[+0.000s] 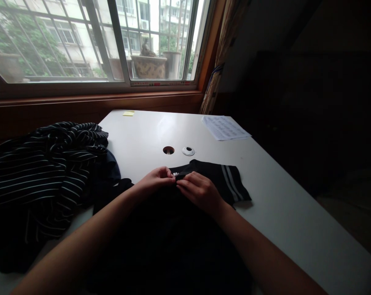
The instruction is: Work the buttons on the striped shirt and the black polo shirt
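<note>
A black short-sleeved shirt (212, 172) lies spread on the white table (145, 133), its right sleeve banded with two grey stripes. My left hand (159, 177) pinches the cloth near the collar, thumb against fingers. Close beside it, my right hand (200, 188) is closed on the same collar area, fingertips nearly meeting those of the left. A small white patch, perhaps a label, shows between the two hands. The lower part of the shirt is too dark to make out.
Striped black-and-white clothing (46, 168) is heaped at the left. Farther back are printed papers (225, 128), a yellow sticky note (128, 113), a round cable hole (168, 150) and its white cover (188, 151). A barred window (96, 41) stands behind the table.
</note>
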